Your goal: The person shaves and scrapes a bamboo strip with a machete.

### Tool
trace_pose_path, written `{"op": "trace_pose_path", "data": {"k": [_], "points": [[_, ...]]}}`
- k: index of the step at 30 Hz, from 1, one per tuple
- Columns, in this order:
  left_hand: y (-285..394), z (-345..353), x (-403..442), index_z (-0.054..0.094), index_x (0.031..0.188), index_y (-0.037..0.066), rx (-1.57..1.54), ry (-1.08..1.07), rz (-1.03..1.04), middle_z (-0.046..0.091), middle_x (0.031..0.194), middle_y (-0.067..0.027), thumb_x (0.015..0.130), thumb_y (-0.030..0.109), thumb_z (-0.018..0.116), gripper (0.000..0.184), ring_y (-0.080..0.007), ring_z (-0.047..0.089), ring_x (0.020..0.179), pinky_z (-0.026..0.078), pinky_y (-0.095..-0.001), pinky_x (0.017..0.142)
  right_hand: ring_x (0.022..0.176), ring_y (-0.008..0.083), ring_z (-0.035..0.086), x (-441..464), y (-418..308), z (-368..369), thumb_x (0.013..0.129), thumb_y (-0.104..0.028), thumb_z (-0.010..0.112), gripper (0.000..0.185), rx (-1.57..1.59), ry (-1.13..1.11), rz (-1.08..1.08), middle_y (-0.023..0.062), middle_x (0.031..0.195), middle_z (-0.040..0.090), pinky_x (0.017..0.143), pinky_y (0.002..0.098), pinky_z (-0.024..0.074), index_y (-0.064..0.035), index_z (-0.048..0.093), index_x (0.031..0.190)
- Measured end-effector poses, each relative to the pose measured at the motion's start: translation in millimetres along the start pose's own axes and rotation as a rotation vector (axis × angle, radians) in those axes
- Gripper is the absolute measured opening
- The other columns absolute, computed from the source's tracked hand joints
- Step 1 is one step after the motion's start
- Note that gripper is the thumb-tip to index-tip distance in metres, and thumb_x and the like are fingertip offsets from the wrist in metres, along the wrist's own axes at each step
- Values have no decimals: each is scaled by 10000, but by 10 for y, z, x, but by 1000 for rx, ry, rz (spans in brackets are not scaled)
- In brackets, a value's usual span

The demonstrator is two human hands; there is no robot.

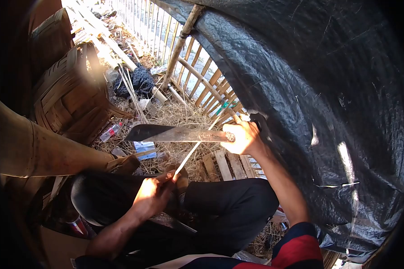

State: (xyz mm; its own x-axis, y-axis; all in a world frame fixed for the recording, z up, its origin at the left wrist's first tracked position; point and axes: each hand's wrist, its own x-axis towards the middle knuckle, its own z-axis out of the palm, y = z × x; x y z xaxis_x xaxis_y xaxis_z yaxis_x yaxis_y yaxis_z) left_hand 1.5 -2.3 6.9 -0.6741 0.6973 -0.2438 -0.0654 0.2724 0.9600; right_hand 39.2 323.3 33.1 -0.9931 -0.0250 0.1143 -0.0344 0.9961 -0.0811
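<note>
My right hand (243, 138) is closed round the handle of a machete (179, 133), whose broad blade points left across the view. My left hand (153, 193), low over my lap, grips the near end of a thin pale bamboo strip (188, 156). From there the strip slants up and right, crossing the blade, with its far part beyond it near my right hand. Whether the blade's edge touches the strip, I cannot tell. The machete's handle is mostly hidden inside my fingers.
Woven bamboo baskets (72, 96) stand at the left above a thick bamboo pole (54, 150). A black tarp (309, 98) hangs close on the right, beside a bamboo fence (202, 80). Shavings (170, 114), a plastic bottle (111, 132) and a black bag (137, 81) lie on the ground.
</note>
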Motion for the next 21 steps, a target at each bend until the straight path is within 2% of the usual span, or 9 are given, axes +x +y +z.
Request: {"op": "trace_pose_path", "data": {"k": [3, 4, 5, 8, 10, 12, 14, 17, 21], "points": [[-79, 31, 2, 634, 1031, -30, -49, -35, 12, 577, 733, -9, 951, 117, 563, 182, -41, 455, 710, 416, -229, 621, 773, 301, 613, -25, 182, 65, 737, -321, 742, 269, 138, 5, 112, 71, 773, 644, 809, 424, 473, -119, 696, 908], [-57, 24, -1, 634, 1031, -30, -54, -34, 15, 577, 733, -9, 951, 117, 563, 182, -41, 455, 710, 416, -229, 621, 783, 299, 617, -23, 309, 187, 759, -304, 727, 253, 107, 175, -71, 57, 805, 658, 869, 429, 452, -97, 690, 900], [-19, 12, -8, 637, 1021, -29, -60, -40, -13, 576, 731, -8, 954, 128, 561, 186, -42, 456, 707, 413, -234, 614, 783, 299, 617, -81, 438, 248, 759, -304, 727, 253, 102, 172, -73, 57, 805, 658, 869, 429, 452, -97, 690, 900], [-47, 34, -13, 637, 982, -27, -71, -28, 29, 555, 716, 0, 960, 150, 558, 194, -42, 447, 691, 401, -241, 595, 862, 279, 630, -146, 377, 148, 761, -287, 729, 278, 192, -36, 142, 69, 867, 671, 973, 432, 400, -53, 677, 903], [-7, 7, -10, 634, 952, -25, -74, -7, 93, 535, 702, 6, 963, 161, 555, 202, -42, 436, 679, 390, -244, 583, 881, 265, 626, -155, 324, 182, 729, -279, 760, 313, 232, -16, 65, 88, 873, 668, 942, 423, 406, -57, 669, 929], [125, -109, 0, 635, 1083, -5, 89, -170, -156, 650, 832, -76, 945, 113, 529, 210, -70, 521, 756, 465, -258, 693, 880, 264, 624, -190, 391, 299, 720, -275, 768, 321, 229, 47, -54, 94, 873, 667, 913, 422, 418, -60, 667, 937], [79, -65, -2, 637, 1065, -7, -35, -123, -139, 629, 797, -64, 949, 140, 536, 212, -67, 501, 738, 454, -253, 679, 871, 271, 616, -198, 530, 383, 716, -264, 769, 318, 206, 87, -3, 103, 900, 666, 862, 425, 427, -65, 661, 939], [-23, -29, 10, 639, 1046, -9, -151, -66, -108, 581, 736, -36, 962, 193, 540, 240, -62, 460, 706, 433, -245, 654, 865, 315, 598, -114, 645, 279, 755, -265, 716, 225, 323, -16, 293, 104, 840, 630, 845, 426, 425, -72, 653, 852], [9, -44, 14, 638, 1061, -6, -167, -105, -153, 546, 707, -5, 981, 247, 530, 286, -50, 438, 699, 421, -238, 654, 847, 316, 593, -174, 506, 221, 770, -242, 666, 181, 385, 37, 245, 119, 743, 592, 839, 422, 424, -65, 633, 792]]}}
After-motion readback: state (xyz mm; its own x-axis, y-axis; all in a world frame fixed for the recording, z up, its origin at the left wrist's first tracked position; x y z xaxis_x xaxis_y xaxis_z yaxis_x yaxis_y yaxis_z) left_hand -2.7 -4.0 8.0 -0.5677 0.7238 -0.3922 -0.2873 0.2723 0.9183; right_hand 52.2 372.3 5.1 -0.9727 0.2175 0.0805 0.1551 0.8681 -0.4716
